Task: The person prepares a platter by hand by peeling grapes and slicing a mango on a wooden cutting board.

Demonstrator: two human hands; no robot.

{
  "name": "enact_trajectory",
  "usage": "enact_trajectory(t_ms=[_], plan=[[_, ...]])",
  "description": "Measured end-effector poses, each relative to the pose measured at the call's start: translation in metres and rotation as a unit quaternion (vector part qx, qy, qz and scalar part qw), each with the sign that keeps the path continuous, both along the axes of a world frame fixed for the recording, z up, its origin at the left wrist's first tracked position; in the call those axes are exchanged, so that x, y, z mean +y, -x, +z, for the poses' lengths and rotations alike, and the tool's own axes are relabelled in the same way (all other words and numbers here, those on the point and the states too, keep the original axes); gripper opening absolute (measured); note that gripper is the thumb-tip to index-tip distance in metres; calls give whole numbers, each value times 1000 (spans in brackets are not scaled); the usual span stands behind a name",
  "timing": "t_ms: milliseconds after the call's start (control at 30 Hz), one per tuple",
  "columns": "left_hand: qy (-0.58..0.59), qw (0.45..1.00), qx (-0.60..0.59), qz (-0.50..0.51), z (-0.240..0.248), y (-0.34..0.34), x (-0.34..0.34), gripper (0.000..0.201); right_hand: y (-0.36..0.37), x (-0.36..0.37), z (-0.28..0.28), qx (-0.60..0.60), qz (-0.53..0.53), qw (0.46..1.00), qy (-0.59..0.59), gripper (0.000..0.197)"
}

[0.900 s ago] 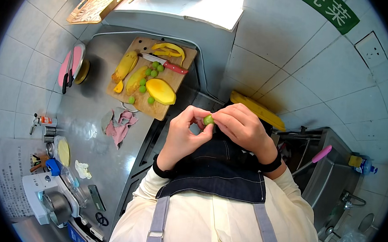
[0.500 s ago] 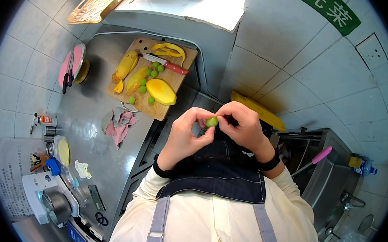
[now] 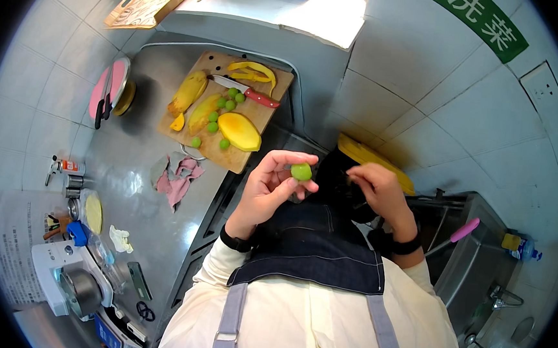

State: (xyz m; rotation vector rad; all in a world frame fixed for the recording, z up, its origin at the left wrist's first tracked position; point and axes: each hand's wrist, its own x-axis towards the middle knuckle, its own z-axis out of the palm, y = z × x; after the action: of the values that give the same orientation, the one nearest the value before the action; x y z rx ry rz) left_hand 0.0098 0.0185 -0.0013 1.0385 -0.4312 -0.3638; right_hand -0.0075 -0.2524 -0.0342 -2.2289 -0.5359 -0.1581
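Fruit (image 3: 301, 172), round, sat gripped in left hand (image 3: 266, 190); right hand (image 3: 383, 190) hung apart at three o'clock, fingertips pinched, contents I couldn't tell.

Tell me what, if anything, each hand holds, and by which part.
The left hand holds a green fruit by its sides, between thumb and fingers. Whether the right hand holds anything is unclear.

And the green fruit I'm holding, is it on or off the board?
Off: the fruit is in the left hand, to the right of the board.
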Motion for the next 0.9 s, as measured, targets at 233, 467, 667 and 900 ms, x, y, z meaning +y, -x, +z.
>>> enact_trajectory(t_ms=[233, 467, 667, 900], plan=[[-36, 998, 23, 46, -8, -4, 0, 38, 53, -40, -73, 126, -92, 926, 343, 59], [-71, 995, 0, 71, -6, -2, -15, 35, 21, 4, -19, -135, -139, 968, 160, 39], [-122, 989, -19, 82, -7, 3, -18, 33, 7, 50, 43, -157, -73, 980, -97, 19], [-177, 973, -64, 132, -5, 10, -13, 30, -3, 70, 49, -149, -14, 982, -115, 16]])
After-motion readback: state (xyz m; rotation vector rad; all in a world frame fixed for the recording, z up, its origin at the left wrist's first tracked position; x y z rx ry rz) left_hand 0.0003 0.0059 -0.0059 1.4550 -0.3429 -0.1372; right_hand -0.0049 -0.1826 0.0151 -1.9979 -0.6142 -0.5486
